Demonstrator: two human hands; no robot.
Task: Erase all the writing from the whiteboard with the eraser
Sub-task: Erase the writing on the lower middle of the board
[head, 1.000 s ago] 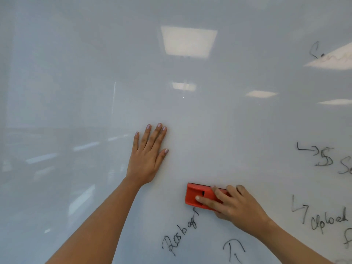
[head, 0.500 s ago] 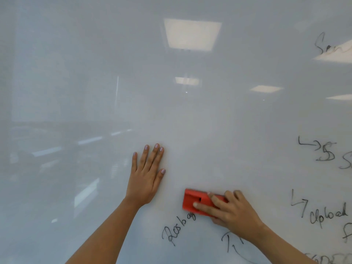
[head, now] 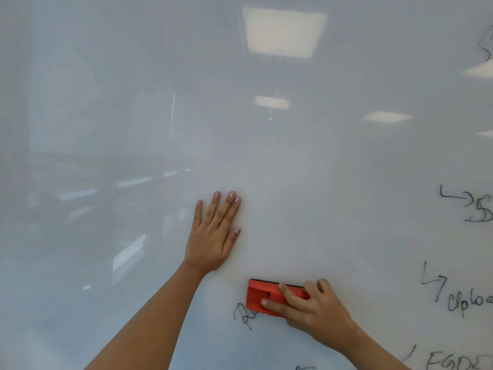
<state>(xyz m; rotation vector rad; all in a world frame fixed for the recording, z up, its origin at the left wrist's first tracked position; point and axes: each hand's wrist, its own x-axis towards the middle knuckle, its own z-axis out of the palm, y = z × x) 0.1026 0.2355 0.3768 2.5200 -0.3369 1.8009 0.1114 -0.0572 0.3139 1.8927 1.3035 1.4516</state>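
A glossy whiteboard (head: 306,198) fills the view. My right hand (head: 312,313) grips a red eraser (head: 260,296) and presses it flat on the board, low and right of centre. The eraser covers most of a black handwritten word; only its first letters (head: 244,315) show at the eraser's lower left. My left hand (head: 214,236) lies flat on the board with fingers spread, up and to the left of the eraser, holding nothing. More black writing sits at the right edge: an arrow and "5" (head: 474,206), "Uploa" (head: 464,300), and letters (head: 453,360) at the bottom.
The board's left and upper parts carry no writing, only reflections of ceiling lights (head: 284,32) and a room. A scribble (head: 486,46) shows at the top right edge. A short stroke (head: 305,367) shows at the bottom edge.
The eraser in my right hand has slid down over the handwritten word, hiding most of its letters. My left hand has shifted lower on the board.
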